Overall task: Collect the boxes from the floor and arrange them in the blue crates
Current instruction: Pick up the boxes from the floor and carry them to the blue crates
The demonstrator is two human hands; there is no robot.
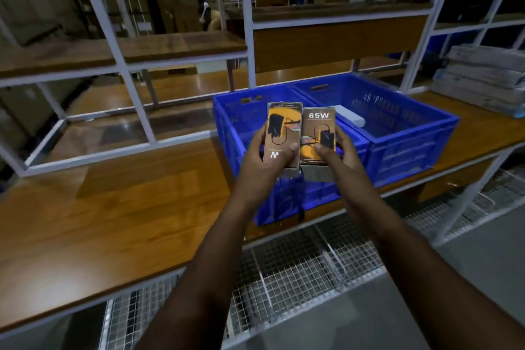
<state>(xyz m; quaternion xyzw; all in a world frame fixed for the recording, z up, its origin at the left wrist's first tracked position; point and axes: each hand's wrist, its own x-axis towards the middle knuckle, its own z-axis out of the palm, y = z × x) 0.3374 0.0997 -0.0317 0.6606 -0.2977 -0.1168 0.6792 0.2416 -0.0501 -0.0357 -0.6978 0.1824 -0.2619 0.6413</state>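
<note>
Left hand (265, 155) fingers curled round left box (281, 133); right hand (339, 155) grips 65W box (318, 133)

My two bare arms, seen from above

Both my forearms run up from the bottom edge of the frame toward the centre, uncovered the whole way, no sleeve reaching them. My left hand (265, 156) and right hand (339, 155) carry no glove, ring, watch or band, and the thumbnails are short and plain.
</note>
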